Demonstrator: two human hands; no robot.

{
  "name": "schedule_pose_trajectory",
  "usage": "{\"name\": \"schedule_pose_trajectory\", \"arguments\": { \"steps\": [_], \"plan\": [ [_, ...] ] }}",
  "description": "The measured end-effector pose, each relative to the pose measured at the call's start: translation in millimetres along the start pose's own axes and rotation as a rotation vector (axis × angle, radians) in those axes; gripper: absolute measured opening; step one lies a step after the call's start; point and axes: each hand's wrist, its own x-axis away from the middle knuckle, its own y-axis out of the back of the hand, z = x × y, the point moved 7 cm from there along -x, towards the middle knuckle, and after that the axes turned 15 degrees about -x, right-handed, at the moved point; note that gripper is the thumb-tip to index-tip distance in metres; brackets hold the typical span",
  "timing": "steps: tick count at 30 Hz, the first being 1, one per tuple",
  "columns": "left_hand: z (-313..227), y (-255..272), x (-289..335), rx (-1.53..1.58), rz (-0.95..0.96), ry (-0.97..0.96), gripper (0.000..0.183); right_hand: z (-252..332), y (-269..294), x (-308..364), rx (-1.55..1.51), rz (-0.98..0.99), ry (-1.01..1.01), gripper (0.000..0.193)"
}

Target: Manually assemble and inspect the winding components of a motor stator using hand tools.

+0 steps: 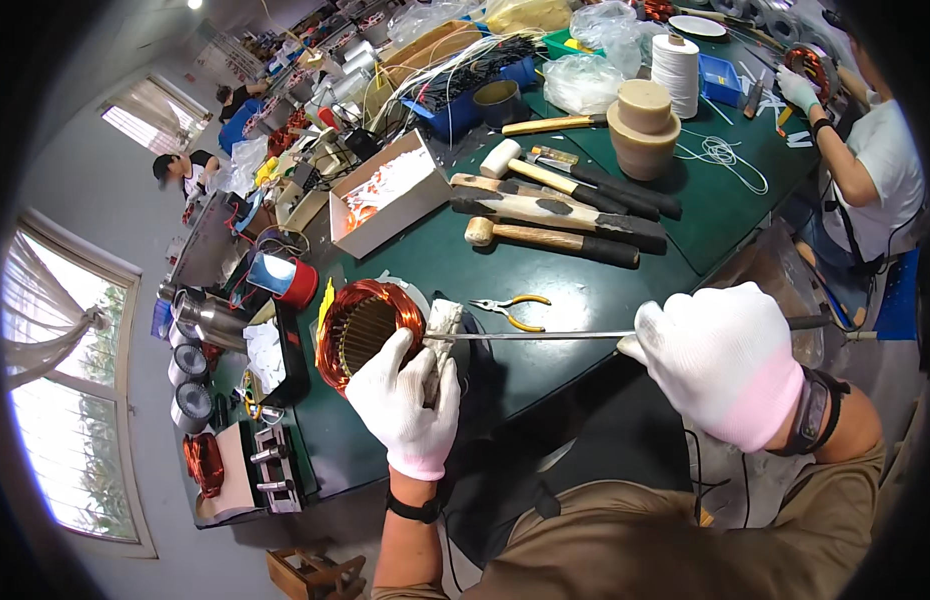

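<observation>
A motor stator (371,325) with copper windings lies at the near left part of the green table, its slotted bore in sight. My left hand (410,405), in a white glove, grips its near rim with bent fingers. A long thin metal rod (545,336) runs level from that rim across to my right hand (720,360). Closed in a fist, the gloved right hand holds the rod, and a dark handle end sticks out beyond it. White bundled material (444,325) sits against the stator's right side. Just behind the rod are yellow-handled pliers (515,311).
Several hammers (555,215) lie behind the pliers. A cardboard box (385,195) of small white and orange pieces stands to their left. Farther back are a stacked tan block (643,130) and a thread spool (675,75). A co-worker (870,150) handles another stator at right.
</observation>
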Motion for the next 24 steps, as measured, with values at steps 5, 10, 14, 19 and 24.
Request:
{"name": "schedule_pose_trajectory", "arguments": {
  "steps": [5,10,14,19,24],
  "plan": [
    [5.5,0.2,2.0,0.016,-0.023,-0.033,0.038,15.1,6.1,-22.5,0.061,0.105,0.038,0.017],
    [9.9,0.6,0.7,0.038,-0.004,-0.054,0.036,-2.3,3.0,-40.2,0.114,0.165,0.099,0.023],
    [16.5,-0.9,-2.5,0.131,-0.044,-0.081,0.037,3.8,7.1,-50.6,0.195,0.189,0.096,0.031],
    [21.4,-1.8,-0.3,0.185,-0.094,-0.076,0.029,8.0,15.7,-48.9,0.261,0.219,0.056,0.033],
    [26.0,-6.3,4.0,0.234,0.001,-0.067,0.029,9.3,13.5,-52.7,0.218,0.218,0.016,0.026]
  ]
}}
